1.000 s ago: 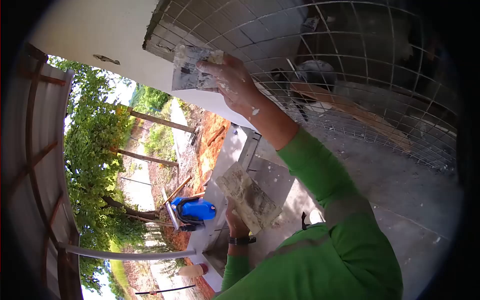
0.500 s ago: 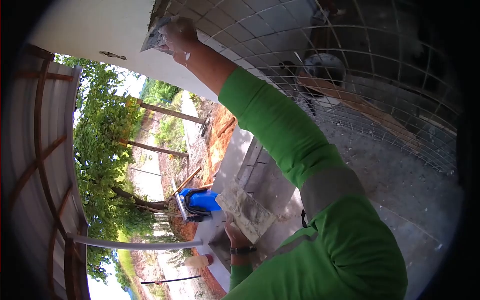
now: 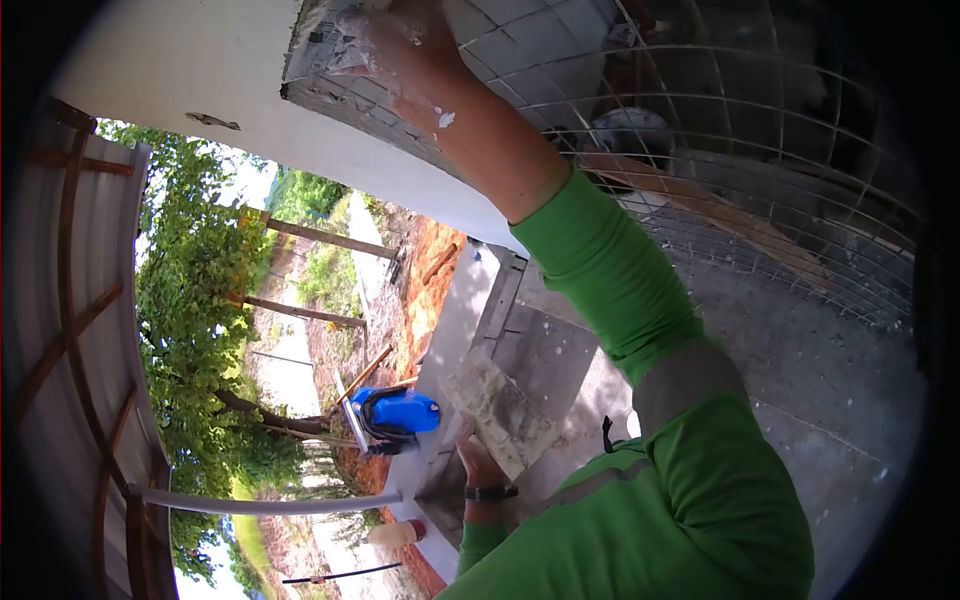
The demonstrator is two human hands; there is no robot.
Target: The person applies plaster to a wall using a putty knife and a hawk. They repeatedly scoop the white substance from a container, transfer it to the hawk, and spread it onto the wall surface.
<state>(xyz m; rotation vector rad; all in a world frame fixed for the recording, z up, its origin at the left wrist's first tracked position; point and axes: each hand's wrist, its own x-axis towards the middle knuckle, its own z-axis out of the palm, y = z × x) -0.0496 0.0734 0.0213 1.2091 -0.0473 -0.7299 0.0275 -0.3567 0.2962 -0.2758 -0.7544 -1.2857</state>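
My left hand (image 3: 478, 462), with a dark band at its wrist, is closed on a mortar board (image 3: 497, 412) at the lower middle. Patchy grey mortar covers the board's face. At the top, my right hand (image 3: 395, 45), spotted with wet mortar, is against the grey end of a wall (image 3: 345, 90). Its fingers are curled around a trowel, which is mostly hidden and blurred here. Wire mesh (image 3: 700, 110) runs right beside that hand and forearm. Both sleeves are green.
The view is turned sideways. A bucket (image 3: 632, 135) and a wooden plank (image 3: 720, 215) show behind the mesh. A blue container (image 3: 400, 410) stands beyond the low wall, near a pale jug (image 3: 395, 533). Roof sheeting (image 3: 100, 230) fills the left side.
My right hand has shifted slightly up and right in the picture, and the trowel blade shows less. The mortar board stays in my left hand. The view has moved a little.
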